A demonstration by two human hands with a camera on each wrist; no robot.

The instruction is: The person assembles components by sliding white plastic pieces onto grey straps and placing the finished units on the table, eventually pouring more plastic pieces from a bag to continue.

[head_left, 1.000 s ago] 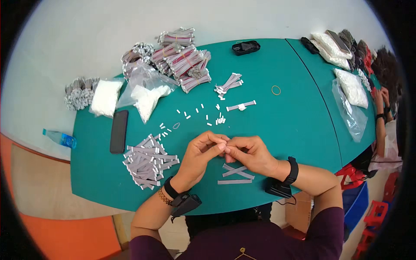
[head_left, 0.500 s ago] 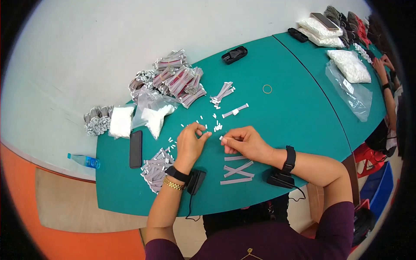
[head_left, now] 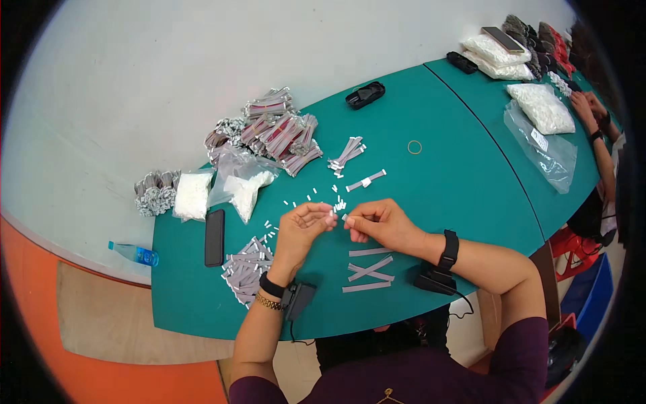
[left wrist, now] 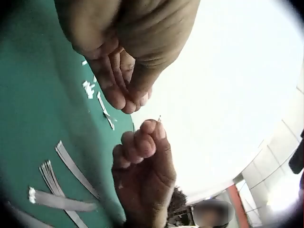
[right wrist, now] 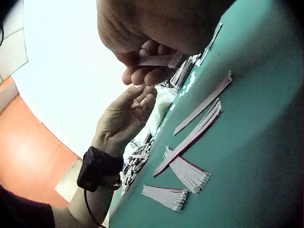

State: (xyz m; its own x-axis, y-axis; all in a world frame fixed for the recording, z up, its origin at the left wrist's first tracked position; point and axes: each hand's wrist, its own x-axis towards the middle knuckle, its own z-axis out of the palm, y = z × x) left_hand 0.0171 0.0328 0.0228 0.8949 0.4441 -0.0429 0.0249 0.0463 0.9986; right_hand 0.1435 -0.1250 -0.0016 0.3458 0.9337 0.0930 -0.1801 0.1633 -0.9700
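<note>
1. Strip (right wrist: pixel 157 61): one, pinched by the right hand (head_left: pixel 383 223), at centre of the head view.
2. The left hand (head_left: pixel 301 229) seems to pinch one white piece (head_left: pixel 332 213); hands are nearer than half a second ago, so the pieces probably are being aligned.
3. Lower centre: four loose strips (head_left: pixel 367 287).
4. Left: one phone (head_left: pixel 214 238), one bottle (head_left: pixel 134 254).

No text, brand or number can be read. On the left, beside the green table (head_left: pixel 464 188), a clear bottle (head_left: pixel 126 250) bears a blue label (head_left: pixel 146 256) with paler marks, too small to make out. On the right, toward the far side, a clear plastic bag (head_left: pixel 557 167) on the table carries a small white label (head_left: pixel 539 139); any print on it is too small to read.
</note>
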